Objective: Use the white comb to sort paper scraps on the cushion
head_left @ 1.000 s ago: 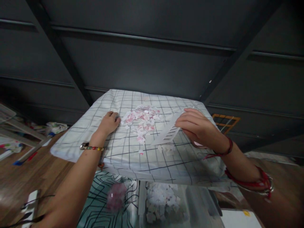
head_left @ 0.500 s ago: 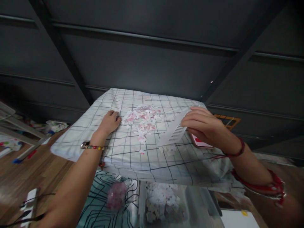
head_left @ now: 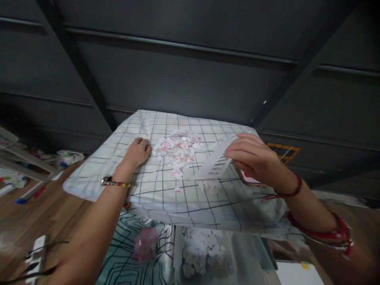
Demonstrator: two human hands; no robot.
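My left hand (head_left: 138, 153) lies on the checked tablecloth (head_left: 127, 136), fingers loosely stretched out and holding nothing, just left of a pile of small white and pink paper scraps (head_left: 181, 143). In my right hand (head_left: 252, 156), a thin white sheet with a row of slots (head_left: 208, 164) is pinched between thumb and fingers. The sheet slants down to the left, its lower edge close to the cloth. A small cluster of pale scraps (head_left: 210, 186) lies just below it. Partly hidden under my right hand is a red and white phone-like object (head_left: 251, 179).
A clear plastic bin (head_left: 249, 253) with many paper scraps stands below the table's front edge. Beside it, a pink bundle in clear wrap (head_left: 145, 245) sits on green patterned cloth. An orange-brown frame (head_left: 292, 154) is at the right, and a dark panelled wall (head_left: 184, 79) rises behind.
The slotted sheet has tilted flatter and moved slightly left with my right hand; its slots show more clearly. My left hand stays in place.
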